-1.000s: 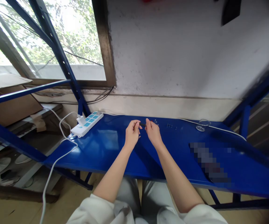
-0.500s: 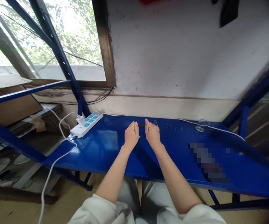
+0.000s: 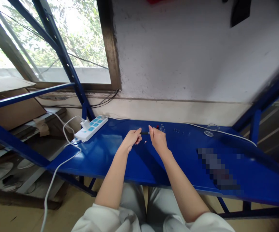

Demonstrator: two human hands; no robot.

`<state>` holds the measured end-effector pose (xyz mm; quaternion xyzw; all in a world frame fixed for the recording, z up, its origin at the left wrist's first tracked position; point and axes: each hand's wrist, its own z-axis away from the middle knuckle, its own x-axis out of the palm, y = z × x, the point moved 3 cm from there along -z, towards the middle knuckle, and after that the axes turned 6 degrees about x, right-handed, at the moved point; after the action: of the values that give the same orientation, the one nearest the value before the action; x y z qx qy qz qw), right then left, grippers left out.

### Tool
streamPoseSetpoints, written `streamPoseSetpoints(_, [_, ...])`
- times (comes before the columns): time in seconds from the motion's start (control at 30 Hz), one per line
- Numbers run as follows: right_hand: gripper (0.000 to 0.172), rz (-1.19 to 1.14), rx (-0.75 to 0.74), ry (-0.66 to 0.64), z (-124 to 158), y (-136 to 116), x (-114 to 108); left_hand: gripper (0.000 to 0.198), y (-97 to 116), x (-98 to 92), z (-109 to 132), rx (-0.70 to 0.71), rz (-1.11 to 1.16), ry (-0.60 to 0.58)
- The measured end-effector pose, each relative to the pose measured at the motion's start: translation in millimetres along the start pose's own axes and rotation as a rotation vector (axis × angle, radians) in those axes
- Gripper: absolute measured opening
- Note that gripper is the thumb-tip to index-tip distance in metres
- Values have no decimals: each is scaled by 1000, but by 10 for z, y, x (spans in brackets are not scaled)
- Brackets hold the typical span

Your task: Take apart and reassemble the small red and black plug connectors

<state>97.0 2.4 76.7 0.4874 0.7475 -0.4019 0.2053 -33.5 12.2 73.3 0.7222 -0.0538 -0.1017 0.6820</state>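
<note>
One black rod [image 3: 144, 132], long axis left to right, ends in pinched fingers [image 3: 138, 131] of left hand [image 3: 131, 138] and right hand [image 3: 158, 138].

So the power strip [image 3: 92, 129] is on the left of my table [image 3: 98, 159], window [image 3: 87, 42] behind it, stick [image 3: 144, 133] between my left hand [image 3: 132, 139] and right hand [image 3: 158, 139], small parts [image 3: 162, 126] just past the latter.

Glossy, metal-looking table [image 3: 185, 161]; smooth plastic power strip [image 3: 92, 128]; matt wall [image 3: 178, 54].
</note>
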Motion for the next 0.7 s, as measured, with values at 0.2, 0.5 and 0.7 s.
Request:
streamPoseSetpoints(0.2, [46, -221, 78, -66, -36, 148, -70, 38, -17, -125, -14, 35, 0, 62])
streamPoseSetpoints(0.5, [31, -1036, 398, -150, -46, 203, -34, 28, 151, -180, 59, 201, 76, 80])
streamPoseSetpoints(0.7, [27, -1401, 425, -259, -22, 39, 97, 31, 181, -114, 55, 246, 124, 80])
